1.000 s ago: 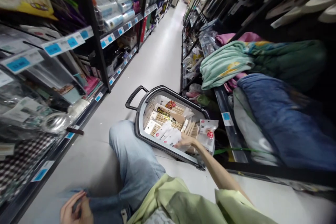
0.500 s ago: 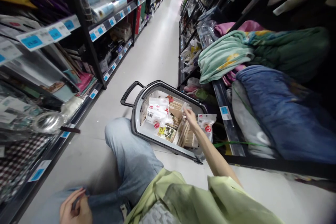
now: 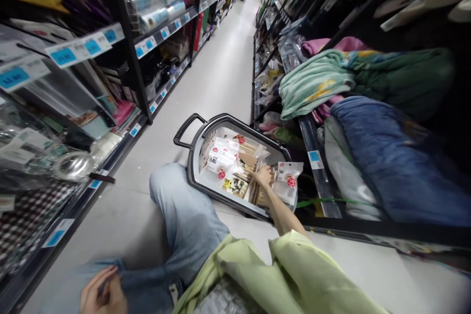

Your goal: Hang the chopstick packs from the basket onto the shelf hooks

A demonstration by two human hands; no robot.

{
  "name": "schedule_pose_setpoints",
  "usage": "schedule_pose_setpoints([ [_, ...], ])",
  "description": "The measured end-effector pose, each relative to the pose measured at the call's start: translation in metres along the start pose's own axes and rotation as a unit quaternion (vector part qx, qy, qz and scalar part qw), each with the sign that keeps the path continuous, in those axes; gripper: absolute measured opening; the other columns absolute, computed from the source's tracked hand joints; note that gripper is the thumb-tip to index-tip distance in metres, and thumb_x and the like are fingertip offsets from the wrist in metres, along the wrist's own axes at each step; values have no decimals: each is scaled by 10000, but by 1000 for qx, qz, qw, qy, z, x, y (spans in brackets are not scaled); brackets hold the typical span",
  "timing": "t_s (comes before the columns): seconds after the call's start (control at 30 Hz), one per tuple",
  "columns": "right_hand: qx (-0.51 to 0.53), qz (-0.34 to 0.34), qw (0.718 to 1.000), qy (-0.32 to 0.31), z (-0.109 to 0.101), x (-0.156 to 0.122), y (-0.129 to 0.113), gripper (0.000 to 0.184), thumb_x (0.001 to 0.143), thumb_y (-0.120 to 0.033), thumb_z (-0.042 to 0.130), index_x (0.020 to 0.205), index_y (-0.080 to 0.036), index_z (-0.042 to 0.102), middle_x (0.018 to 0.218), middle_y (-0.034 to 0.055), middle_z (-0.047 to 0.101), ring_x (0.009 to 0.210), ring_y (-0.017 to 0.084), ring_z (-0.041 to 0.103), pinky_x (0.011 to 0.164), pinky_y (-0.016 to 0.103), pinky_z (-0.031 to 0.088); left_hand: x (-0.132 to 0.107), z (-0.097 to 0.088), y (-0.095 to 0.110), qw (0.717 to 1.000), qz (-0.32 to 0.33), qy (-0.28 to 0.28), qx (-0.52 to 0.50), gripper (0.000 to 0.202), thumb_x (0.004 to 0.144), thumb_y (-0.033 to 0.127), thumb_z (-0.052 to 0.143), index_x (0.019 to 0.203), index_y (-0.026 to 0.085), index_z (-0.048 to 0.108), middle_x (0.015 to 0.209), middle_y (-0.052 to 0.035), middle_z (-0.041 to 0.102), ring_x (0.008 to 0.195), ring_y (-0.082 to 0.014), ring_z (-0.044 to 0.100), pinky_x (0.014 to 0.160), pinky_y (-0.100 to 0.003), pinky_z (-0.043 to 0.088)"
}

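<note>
A grey basket with a black rim (image 3: 206,195) sits on the floor in front of my knees, its black handle (image 3: 181,130) sticking out to the left. My right hand (image 3: 262,175) reaches into it, fingers bent over a clear pack of wooden sticks (image 3: 253,192); the fingertips are partly hidden among the packs. White packs (image 3: 222,157) with red round labels lie to the left of that hand. Another white-topped pack (image 3: 289,176) leans at the basket's right end. Down at the lower left, my left hand (image 3: 104,290) rests on my jeans, its fingers loosely curled, showing nothing held.
Shelves with rolls of clear film (image 3: 156,14) and blue price labels line the left side. On the right, folded blankets (image 3: 316,83) and a blue bundle (image 3: 390,157) bulge over the shelf edge beside the basket. A pale floor aisle (image 3: 217,73) runs ahead.
My right hand has moved slightly down and left, from pinching a pack's top edge to lying lower over the packs. My left hand remains on my jeans.
</note>
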State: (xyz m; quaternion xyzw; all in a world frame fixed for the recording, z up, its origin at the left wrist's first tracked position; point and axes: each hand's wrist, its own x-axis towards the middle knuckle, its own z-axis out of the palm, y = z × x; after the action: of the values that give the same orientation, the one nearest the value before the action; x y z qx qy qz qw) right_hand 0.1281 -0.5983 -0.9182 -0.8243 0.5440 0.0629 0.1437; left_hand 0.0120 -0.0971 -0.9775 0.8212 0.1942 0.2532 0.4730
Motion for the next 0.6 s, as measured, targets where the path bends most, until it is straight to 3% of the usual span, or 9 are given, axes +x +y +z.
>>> schedule_pose_setpoints([
  [0.23, 161, 2, 985, 55, -21, -9, 16, 456, 630, -412, 779, 955, -125, 642, 950, 210, 728, 1058, 374, 682, 840, 397, 582, -4, -5, -7, 997, -72, -9, -14, 145, 763, 375, 680, 757, 230, 677, 865, -29, 666, 842, -280, 651, 768, -479, 569],
  [0.33, 263, -31, 960, 89, -38, -12, 16, 416, 678, -450, 668, 936, -125, 643, 964, 189, 737, 1025, 347, 701, 793, 379, 603, -5, -9, -13, 996, -89, -8, -27, 223, 741, 409, 691, 777, 190, 681, 854, -54, 661, 811, -273, 644, 831, -494, 555],
  [0.43, 361, -83, 920, 127, -69, -18, -4, 486, 719, -472, 578, 1057, -124, 606, 1133, 163, 708, 1036, 281, 700, 762, 335, 610, -2, -11, -4, 993, -107, -29, -36, 251, 741, 410, 688, 803, 167, 686, 855, -63, 668, 776, -257, 643, 837, -467, 554],
  [0.5, 431, -131, 883, 133, -94, -34, -32, 482, 713, -454, 589, 1081, -142, 599, 1158, 124, 700, 1012, 242, 701, 745, 306, 607, 4, -12, 17, 993, -82, -54, -65, 223, 761, 382, 685, 825, 168, 682, 874, -62, 676, 767, -246, 649, 815, -432, 559],
  [0.6, 582, -244, 774, 38, -125, -88, -88, 368, 646, -330, 692, 969, -156, 654, 962, 59, 734, 844, 201, 705, 693, 275, 586, 23, -12, 69, 985, 22, -115, -127, 171, 803, 311, 679, 909, 176, 678, 953, -69, 687, 848, -250, 670, 818, -393, 559],
])
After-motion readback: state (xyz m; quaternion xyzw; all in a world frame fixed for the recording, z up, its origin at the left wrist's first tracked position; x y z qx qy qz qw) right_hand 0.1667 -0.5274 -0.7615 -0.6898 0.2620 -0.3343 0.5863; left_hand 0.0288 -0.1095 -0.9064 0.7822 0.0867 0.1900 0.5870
